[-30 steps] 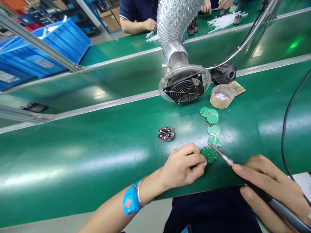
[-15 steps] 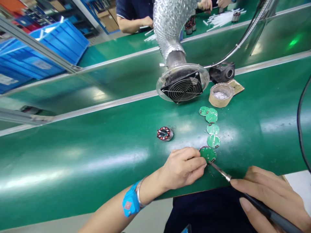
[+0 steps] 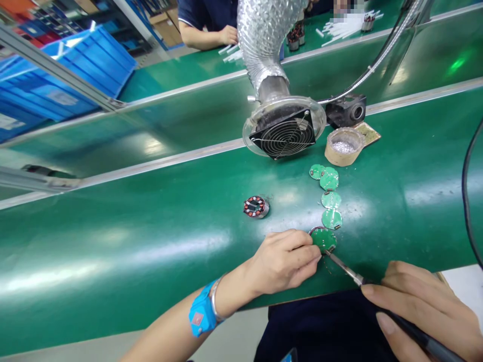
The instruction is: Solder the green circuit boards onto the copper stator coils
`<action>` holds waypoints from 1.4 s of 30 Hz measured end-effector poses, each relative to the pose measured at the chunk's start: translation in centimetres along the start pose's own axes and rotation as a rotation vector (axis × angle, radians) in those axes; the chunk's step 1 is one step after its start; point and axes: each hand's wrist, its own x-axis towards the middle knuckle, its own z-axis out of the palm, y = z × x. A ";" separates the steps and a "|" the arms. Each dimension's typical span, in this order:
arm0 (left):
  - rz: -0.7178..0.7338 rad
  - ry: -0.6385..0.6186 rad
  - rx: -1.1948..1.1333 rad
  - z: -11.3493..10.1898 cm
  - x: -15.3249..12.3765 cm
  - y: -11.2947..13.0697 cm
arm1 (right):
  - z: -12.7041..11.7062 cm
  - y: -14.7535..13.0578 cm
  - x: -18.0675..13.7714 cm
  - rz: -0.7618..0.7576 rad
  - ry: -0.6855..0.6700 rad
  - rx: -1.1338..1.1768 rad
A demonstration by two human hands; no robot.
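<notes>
My left hand [image 3: 289, 261], with a blue wrist strap [image 3: 204, 311] on its arm, pinches the left edge of a round green circuit board [image 3: 323, 239]. A motor stator seems to sit under that board, mostly hidden by it and by my fingers. In my right hand [image 3: 426, 306] is a soldering iron [image 3: 347, 270], held like a pen by its black handle. Its tip meets the lower edge of the board. Beyond it several more round green boards [image 3: 331, 219] lie in a row. Left of them stands a stator with copper windings [image 3: 256, 206].
A fume extractor fan [image 3: 285, 136] hangs from a silver duct [image 3: 260, 40] over the bench. Behind the boards are a solder-filled tub [image 3: 344, 146] and a black iron holder [image 3: 346, 111]. A black cable [image 3: 466, 201] hangs at right. Across the divider, co-workers sit near blue bins [image 3: 86, 65].
My right hand and the iron's handle have shifted very slightly right and down, while the tip stays at the board's edge. My left hand keeps its place.
</notes>
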 end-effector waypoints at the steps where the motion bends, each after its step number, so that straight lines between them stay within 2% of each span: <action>1: -0.002 -0.006 0.003 0.0 0.0 0.0 | -0.2 0.1 0.0 -0.009 -0.007 0.008; 5: 0.000 -0.021 0.009 -0.1 -0.1 0.0 | -0.5 0.8 0.7 -0.047 0.025 0.022; 9: 0.009 -0.027 0.026 -0.1 -0.1 -0.1 | 1.6 2.0 2.8 -0.076 0.142 0.039; 12: 0.023 -0.002 0.069 0.0 -0.2 0.0 | 3.6 2.9 4.3 -0.064 0.065 0.135; 14: 0.083 0.020 0.129 0.2 -0.1 0.2 | 4.4 3.4 4.8 -0.070 0.011 0.177; 17: 0.226 0.027 0.197 0.7 -0.1 0.8 | 4.8 3.9 5.0 -0.066 -0.043 0.195; 19: 0.238 0.043 0.184 1.2 -0.1 1.3 | 4.8 4.1 4.9 -0.047 -0.063 0.209; 21: 0.099 0.086 0.079 1.5 0.0 1.6 | 4.7 4.2 4.9 -0.023 -0.070 0.220; 24: -0.307 0.117 -0.236 1.3 0.4 1.6 | 4.6 4.1 5.0 0.020 -0.079 0.208; 26: -0.536 0.073 -0.405 0.9 0.8 1.4 | 4.5 4.0 5.1 0.041 -0.093 0.193; 28: -0.660 0.017 -0.494 0.5 1.2 1.0 | 4.4 3.9 5.2 0.056 -0.089 0.177; 34: -0.718 -0.021 -0.542 0.2 1.7 0.7 | 4.2 3.9 5.8 0.023 0.024 0.190; 39: -0.755 0.024 -0.660 0.6 1.3 0.9 | 4.7 3.5 6.5 0.028 -0.010 0.174; 42: -0.791 0.064 -0.752 1.2 0.9 0.8 | 5.2 3.2 6.5 -0.024 0.009 0.102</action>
